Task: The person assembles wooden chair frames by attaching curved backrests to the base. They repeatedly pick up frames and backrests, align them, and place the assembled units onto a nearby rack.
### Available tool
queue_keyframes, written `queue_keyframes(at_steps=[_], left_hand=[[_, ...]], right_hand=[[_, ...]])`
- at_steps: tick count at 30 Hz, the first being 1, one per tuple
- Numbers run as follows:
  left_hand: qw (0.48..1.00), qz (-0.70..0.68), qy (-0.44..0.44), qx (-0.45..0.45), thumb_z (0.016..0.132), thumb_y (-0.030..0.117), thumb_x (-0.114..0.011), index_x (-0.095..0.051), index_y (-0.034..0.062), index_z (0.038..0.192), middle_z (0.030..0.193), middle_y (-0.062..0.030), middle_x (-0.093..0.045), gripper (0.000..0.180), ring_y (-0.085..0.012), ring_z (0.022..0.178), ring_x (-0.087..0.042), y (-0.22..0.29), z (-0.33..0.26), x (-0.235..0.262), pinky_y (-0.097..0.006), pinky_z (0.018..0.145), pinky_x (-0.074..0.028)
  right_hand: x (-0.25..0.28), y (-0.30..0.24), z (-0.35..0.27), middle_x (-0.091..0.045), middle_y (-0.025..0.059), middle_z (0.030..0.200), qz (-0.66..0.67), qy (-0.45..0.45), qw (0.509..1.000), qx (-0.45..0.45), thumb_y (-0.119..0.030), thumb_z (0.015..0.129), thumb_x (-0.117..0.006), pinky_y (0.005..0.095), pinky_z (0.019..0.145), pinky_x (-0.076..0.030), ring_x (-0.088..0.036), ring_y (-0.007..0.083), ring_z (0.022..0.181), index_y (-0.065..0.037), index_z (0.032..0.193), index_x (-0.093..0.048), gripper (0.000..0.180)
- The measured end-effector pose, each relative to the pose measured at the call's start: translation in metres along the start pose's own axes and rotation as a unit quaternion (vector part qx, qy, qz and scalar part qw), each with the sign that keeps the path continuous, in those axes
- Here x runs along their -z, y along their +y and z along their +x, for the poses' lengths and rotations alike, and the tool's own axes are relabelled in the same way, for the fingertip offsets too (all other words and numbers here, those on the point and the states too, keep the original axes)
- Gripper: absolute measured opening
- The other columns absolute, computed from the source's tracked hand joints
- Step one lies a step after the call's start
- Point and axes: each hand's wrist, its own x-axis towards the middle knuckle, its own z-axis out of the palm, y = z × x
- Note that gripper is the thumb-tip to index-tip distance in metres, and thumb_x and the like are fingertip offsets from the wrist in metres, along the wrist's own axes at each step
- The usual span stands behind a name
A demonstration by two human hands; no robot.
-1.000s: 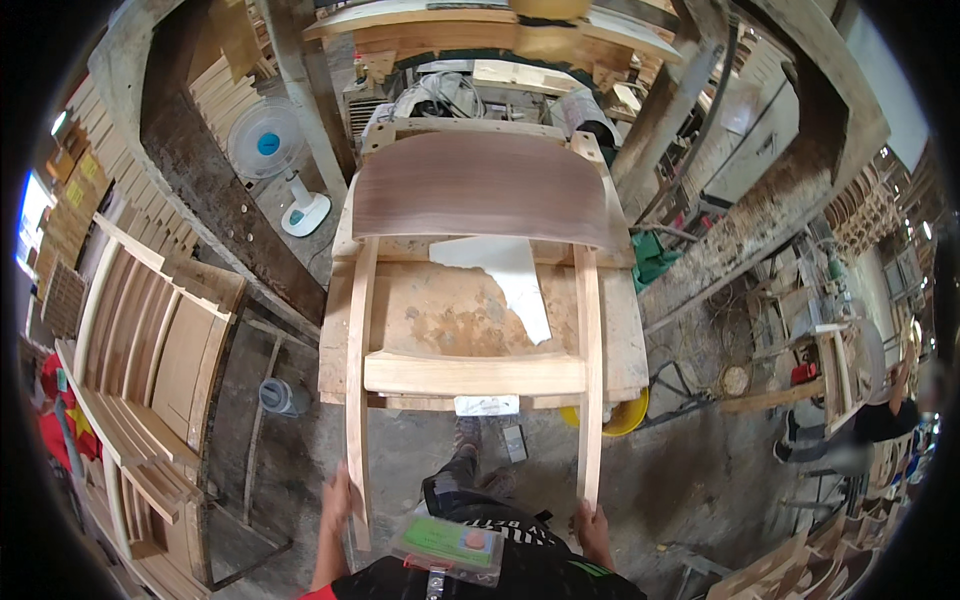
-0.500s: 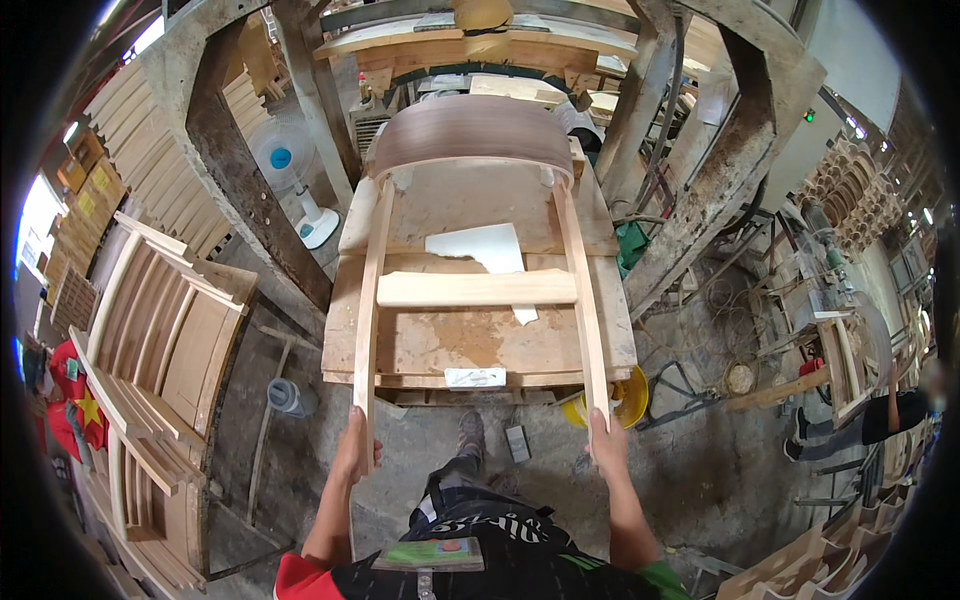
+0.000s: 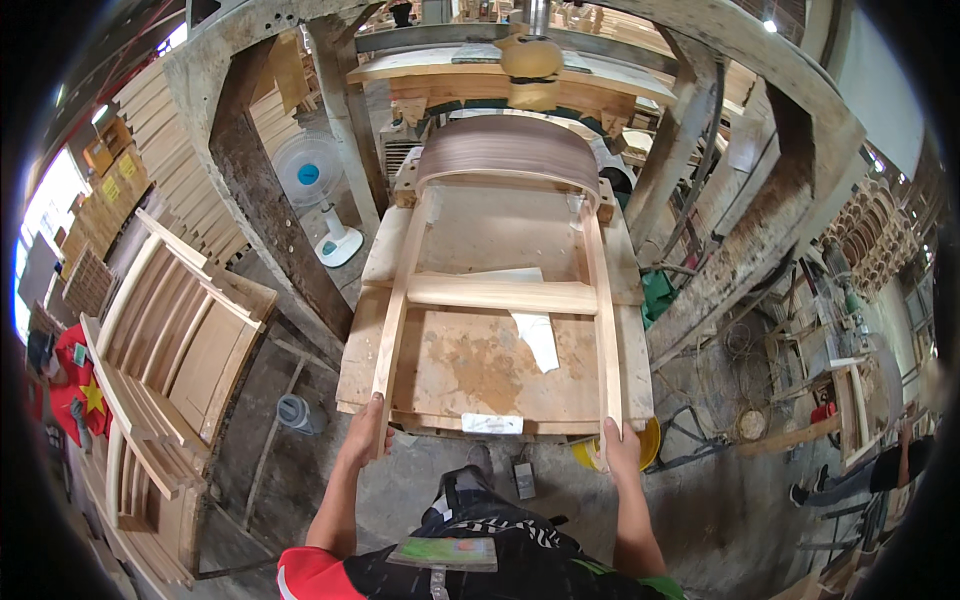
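My left hand is closed around the near end of the left leg of a wooden chair-back frame. My right hand grips the right leg's end in the same way. A crossbar joins the two pale legs about midway. At the far end they meet a curved backrest with brown wood-grain veneer, which stands on edge below the upper part of a press. Beneath the frame is a plywood work table, with a torn piece of white paper on it. Both leg ends overhang the table's near edge.
Rusty steel posts flank the table. A curved wooden form hangs above its far end. At left are a white fan, a grey bucket and stacked curved chair parts. A yellow bucket sits by the table's right corner.
The frame has moved away from me, farther over the table, so its legs overhang the near edge less. Both hands keep their hold and have moved forward with it. The view has shifted.
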Motion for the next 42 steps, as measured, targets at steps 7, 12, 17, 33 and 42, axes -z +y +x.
queue_keyframes(at_steps=[7,12,17,33,42], left_hand=[[1.000,-0.001,-0.017,-0.006,0.101,0.069,-0.046,-0.053,0.0064,0.139,0.080,-0.0105,-0.059,0.073,-0.0190,0.057,-0.057,0.046,0.056,-0.004,-0.036,0.049,-0.050],[1.000,-0.014,-0.017,-0.005,0.102,0.068,-0.046,-0.055,0.0042,0.134,0.077,-0.0114,-0.060,0.072,-0.0201,0.055,-0.058,0.064,0.085,-0.007,-0.036,0.049,-0.051],[1.000,-0.009,-0.005,0.003,0.102,0.068,-0.046,-0.054,0.0044,0.133,0.077,-0.0117,-0.060,0.071,-0.0205,0.055,-0.059,0.070,0.091,-0.019,-0.035,0.048,-0.051],[1.000,-0.018,-0.006,0.011,0.102,0.068,-0.046,-0.052,0.0047,0.133,0.078,-0.0108,-0.058,0.071,-0.0195,0.054,-0.058,0.068,0.094,-0.019,-0.034,0.046,-0.050],[1.000,-0.004,0.001,0.005,0.103,0.067,-0.045,-0.052,0.0039,0.133,0.079,-0.0120,-0.059,0.070,-0.0199,0.055,-0.058,0.068,0.090,-0.019,-0.035,0.047,-0.050]], right_hand=[[-0.023,-0.024,0.044,-0.068,0.0105,0.089,0.059,-0.004,0.998,0.004,-0.042,0.101,-0.064,0.0313,0.059,-0.053,-0.065,0.0178,0.069,0.001,0.120,-0.065,0.047],[-0.036,-0.032,0.074,-0.066,0.0057,0.087,0.037,0.030,0.998,0.051,-0.036,0.101,-0.066,0.0303,0.052,-0.047,-0.061,0.0140,0.066,-0.002,0.117,-0.065,0.037],[-0.035,-0.035,0.092,-0.066,0.0038,0.086,0.035,0.043,0.998,0.030,-0.034,0.101,-0.066,0.0308,0.047,-0.045,-0.062,0.0135,0.063,-0.005,0.118,-0.065,0.034],[-0.035,-0.048,0.084,-0.066,0.0069,0.090,0.059,0.036,0.997,0.039,-0.027,0.101,-0.067,0.0320,0.060,-0.055,-0.063,0.0143,0.076,0.000,0.120,-0.064,0.033],[-0.036,-0.043,0.087,-0.063,0.0038,0.086,0.030,0.034,0.999,0.026,-0.026,0.103,-0.065,0.0306,0.062,-0.049,-0.058,0.0117,0.071,0.000,0.118,-0.064,0.030]])
